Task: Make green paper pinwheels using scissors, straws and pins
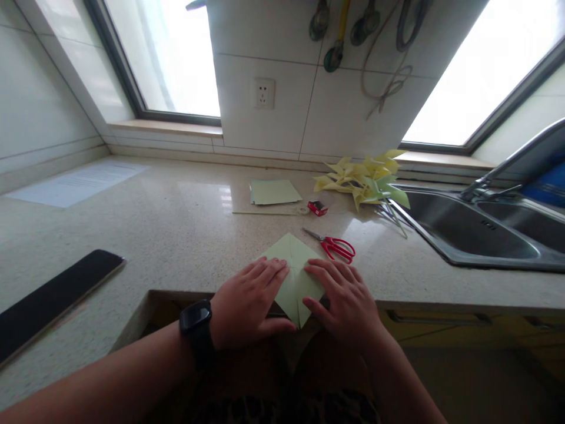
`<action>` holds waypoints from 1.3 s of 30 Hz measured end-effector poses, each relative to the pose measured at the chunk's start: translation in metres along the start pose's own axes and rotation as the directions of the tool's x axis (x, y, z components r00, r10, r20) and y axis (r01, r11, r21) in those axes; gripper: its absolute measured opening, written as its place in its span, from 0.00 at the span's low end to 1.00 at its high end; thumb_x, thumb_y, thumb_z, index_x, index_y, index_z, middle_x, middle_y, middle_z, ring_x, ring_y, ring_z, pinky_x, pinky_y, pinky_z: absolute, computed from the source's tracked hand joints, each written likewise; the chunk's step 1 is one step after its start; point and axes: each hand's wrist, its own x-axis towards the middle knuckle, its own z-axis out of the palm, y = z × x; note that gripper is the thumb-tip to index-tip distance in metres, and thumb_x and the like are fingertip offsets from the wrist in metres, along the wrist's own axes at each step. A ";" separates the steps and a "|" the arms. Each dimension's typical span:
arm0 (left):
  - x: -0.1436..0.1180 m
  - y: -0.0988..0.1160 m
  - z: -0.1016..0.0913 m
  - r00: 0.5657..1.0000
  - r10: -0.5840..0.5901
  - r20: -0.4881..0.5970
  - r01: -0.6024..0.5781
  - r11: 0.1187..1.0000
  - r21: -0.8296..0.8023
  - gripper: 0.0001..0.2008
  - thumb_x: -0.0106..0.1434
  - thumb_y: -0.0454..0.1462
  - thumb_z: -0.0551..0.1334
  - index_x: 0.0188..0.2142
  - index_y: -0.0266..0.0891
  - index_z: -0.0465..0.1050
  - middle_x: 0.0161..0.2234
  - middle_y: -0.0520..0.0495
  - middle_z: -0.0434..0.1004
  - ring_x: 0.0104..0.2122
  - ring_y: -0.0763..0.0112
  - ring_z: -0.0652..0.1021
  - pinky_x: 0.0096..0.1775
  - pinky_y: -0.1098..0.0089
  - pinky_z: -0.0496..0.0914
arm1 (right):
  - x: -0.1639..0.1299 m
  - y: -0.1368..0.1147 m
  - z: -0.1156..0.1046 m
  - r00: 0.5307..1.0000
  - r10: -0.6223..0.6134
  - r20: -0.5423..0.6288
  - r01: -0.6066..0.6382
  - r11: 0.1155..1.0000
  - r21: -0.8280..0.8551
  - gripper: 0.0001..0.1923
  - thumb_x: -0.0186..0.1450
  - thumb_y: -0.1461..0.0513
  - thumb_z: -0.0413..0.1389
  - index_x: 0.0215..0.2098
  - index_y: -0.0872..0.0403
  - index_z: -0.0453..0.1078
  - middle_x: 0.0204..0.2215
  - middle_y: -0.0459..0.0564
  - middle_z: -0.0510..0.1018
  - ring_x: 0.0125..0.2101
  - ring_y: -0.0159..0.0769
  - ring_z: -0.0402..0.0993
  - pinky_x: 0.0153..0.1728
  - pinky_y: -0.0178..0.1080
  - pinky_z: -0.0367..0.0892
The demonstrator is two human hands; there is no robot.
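A pale green square of paper [296, 288] lies with one corner toward me at the counter's front edge, its near corner reaching past that edge. Lines that look like slits run inward from its far and near corners. My left hand [251, 297], with a black watch on its wrist, rests on the paper's left side, fingers stretched out and thumb near the close corner. On the right side, my right hand [344, 294] lies with fingers extended and thumb apart. Just beyond the right fingers are red-handled scissors [338, 247], blades pointing away to the left.
Behind the paper lie a stack of paper squares [276, 192], a thin stick [265, 212], a tape roll [302, 210] and a small red box [317, 207]. Yellow and green pinwheels [364, 182] sit beside the sink [459, 227]. At left are a black slab [57, 294] and printed sheets [75, 184].
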 end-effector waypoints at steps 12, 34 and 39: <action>-0.004 -0.003 0.000 1.000 0.021 -0.001 -0.021 1.000 -0.013 0.35 0.62 0.31 0.63 0.68 0.40 0.58 0.68 0.46 0.63 0.62 0.53 0.67 0.63 0.50 0.59 | -0.043 0.015 -0.008 0.976 0.096 -0.194 -0.092 0.995 0.025 0.25 0.64 0.67 0.57 0.60 0.51 0.64 0.54 0.57 0.70 0.53 0.51 0.64 0.50 0.53 0.60; -0.003 -0.016 -0.015 0.974 0.225 0.013 -0.219 0.960 -0.176 0.23 0.62 0.36 0.67 0.57 0.48 0.70 0.50 0.45 0.74 0.50 0.55 0.71 0.55 0.51 0.61 | -0.035 -0.010 -0.017 0.945 -0.179 -0.274 0.234 0.954 0.187 0.06 0.67 0.66 0.58 0.43 0.51 0.71 0.37 0.45 0.83 0.39 0.39 0.75 0.46 0.47 0.55; -0.001 -0.017 -0.016 0.974 0.227 -0.021 -0.224 0.938 -0.265 0.16 0.65 0.32 0.62 0.52 0.43 0.73 0.47 0.44 0.76 0.47 0.59 0.74 0.54 0.54 0.65 | -0.036 0.007 -0.012 0.975 -0.167 -0.146 0.184 0.977 0.111 0.19 0.66 0.62 0.61 0.54 0.52 0.68 0.50 0.53 0.80 0.50 0.46 0.73 0.51 0.50 0.56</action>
